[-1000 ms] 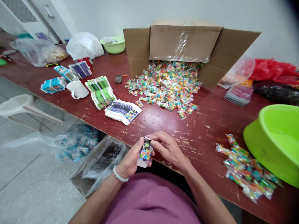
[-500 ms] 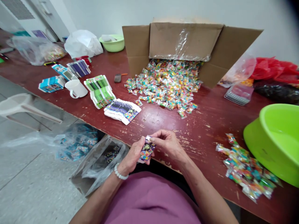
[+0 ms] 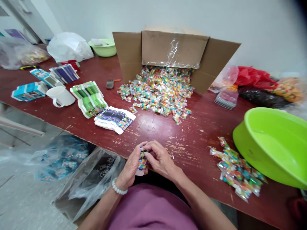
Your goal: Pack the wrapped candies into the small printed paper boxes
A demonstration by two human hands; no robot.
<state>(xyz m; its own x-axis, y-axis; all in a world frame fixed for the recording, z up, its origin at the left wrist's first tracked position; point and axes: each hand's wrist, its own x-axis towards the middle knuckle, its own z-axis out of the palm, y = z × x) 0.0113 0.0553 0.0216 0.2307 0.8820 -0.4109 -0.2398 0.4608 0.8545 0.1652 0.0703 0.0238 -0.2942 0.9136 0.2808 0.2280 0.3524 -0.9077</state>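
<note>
A small dark purple printed carton [image 3: 142,163] is held between my two hands at the table's front edge. My left hand [image 3: 130,166], with a pale bead bracelet at the wrist, is closed around its side. The fingers of my right hand [image 3: 160,159] pinch near its upper end, and part of the carton is hidden behind them. A white flap shows at its lower end. Beyond my hands lies a stack of flat purple cartons [image 3: 114,118], with green flat cartons [image 3: 90,99] to its left.
Wrapped candies [image 3: 163,91] spill from an open cardboard box [image 3: 175,48]. More candies [image 3: 236,169] lie by a lime-green basin [image 3: 249,153] at right. A white mug [image 3: 62,96] and blue cartons [image 3: 30,91] stand at left. A plastic-lined box [image 3: 79,188] sits below the table edge.
My view has turned slightly right. My right hand has come further over the carton's upper end, and my left fingers now reach up along its side.
</note>
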